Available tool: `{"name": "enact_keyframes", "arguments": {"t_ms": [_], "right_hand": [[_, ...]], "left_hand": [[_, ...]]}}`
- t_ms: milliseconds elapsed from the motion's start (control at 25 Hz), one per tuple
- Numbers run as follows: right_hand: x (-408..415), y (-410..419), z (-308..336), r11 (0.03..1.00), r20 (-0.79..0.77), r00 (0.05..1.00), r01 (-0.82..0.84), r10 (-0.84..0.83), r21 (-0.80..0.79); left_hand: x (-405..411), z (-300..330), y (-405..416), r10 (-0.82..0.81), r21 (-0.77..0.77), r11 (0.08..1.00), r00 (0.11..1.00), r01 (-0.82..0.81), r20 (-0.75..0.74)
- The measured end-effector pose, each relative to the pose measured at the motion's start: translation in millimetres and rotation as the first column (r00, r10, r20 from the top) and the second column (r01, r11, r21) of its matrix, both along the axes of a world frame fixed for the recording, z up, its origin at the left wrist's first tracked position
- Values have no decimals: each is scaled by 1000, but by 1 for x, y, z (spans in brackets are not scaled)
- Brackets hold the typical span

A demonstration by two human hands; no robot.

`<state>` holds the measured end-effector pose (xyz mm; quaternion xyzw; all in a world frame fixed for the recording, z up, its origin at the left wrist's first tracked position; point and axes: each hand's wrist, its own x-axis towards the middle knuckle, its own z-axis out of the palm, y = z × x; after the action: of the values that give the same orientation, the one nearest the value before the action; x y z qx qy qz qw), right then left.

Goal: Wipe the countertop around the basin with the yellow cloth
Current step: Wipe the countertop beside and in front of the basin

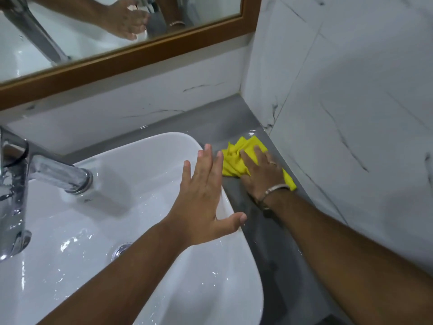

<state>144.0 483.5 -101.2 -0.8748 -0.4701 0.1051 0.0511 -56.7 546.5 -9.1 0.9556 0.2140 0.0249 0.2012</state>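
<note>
The yellow cloth (236, 160) lies crumpled on the grey countertop (269, 233), in the narrow strip between the white basin (150, 160) and the marble side wall. My right hand (262, 172) presses flat on the cloth, fingers spread over it, with a ring and a metal bracelet showing. My left hand (203, 195) is open, palm down, resting over the basin's right rim with its fingers apart and nothing in it. The cloth's near end is hidden under my right hand.
A chrome tap (46, 170) stands at the left over the wet basin, whose drain (120, 250) shows near the middle. White marble walls (351, 113) close the counter at the back and right. A wood-framed mirror (131, 55) hangs above.
</note>
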Motion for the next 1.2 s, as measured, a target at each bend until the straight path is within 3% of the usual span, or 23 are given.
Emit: {"name": "enact_keyframes", "arguments": {"t_ms": [80,160,240,280,360,400,440,480,600,680,760,840,880,960,1080,1160,1200], "right_hand": [[-21,-2,-10,985,6,985,-175,175,5],[-61,-59,-21,930,40,932,-362,360,66],[-66,-128,-25,895,96,897,-439,431,76],[-52,-143,-28,904,94,906,-419,412,82],[-17,-130,-21,992,100,989,-114,110,43],[-7,-109,-11,999,43,998,52,-52,5],[-15,-91,-7,994,21,994,110,-110,0],[-35,-84,-7,997,23,998,63,-64,38],[-118,-145,-19,936,82,941,-337,330,99],[-101,-190,-13,907,73,911,-412,406,91],[-55,-185,-13,973,186,958,-228,217,44],[-29,-149,-3,995,88,991,101,-102,13],[-39,-134,-7,991,89,988,123,-126,43],[-100,-135,-22,999,129,992,-19,13,44],[-150,-200,-17,957,22,963,-269,268,106],[-108,-218,-18,963,146,957,-263,252,63],[-81,-217,-15,991,174,976,-136,131,17]], "left_hand": [[1,0,-1,9,2,1000,1000,-9,12],[-1,2,-2,19,2,1000,1000,-19,1],[-2,2,-1,26,-4,1000,1000,-26,-1],[0,3,-2,15,-13,1000,1000,-15,-2],[1,2,-4,8,-23,1000,1000,-8,6],[1,1,-3,20,-30,999,1000,-20,7],[1,1,-3,26,-32,999,1000,-26,9],[1,2,-5,25,-24,999,1000,-25,14],[0,1,-3,25,2,1000,1000,-25,-15],[0,1,-3,23,8,1000,999,-22,-31],[2,0,-3,15,1,1000,1000,-15,-14],[2,-4,-2,21,-8,1000,1000,-21,8],[1,-6,-2,21,-5,1000,1000,-20,21],[0,-7,-3,18,5,1000,999,-18,43],[2,-5,-1,23,-3,1000,999,-23,37],[2,-4,-2,20,7,1000,1000,-21,22],[1,-4,-3,22,16,1000,1000,-22,13]]}}
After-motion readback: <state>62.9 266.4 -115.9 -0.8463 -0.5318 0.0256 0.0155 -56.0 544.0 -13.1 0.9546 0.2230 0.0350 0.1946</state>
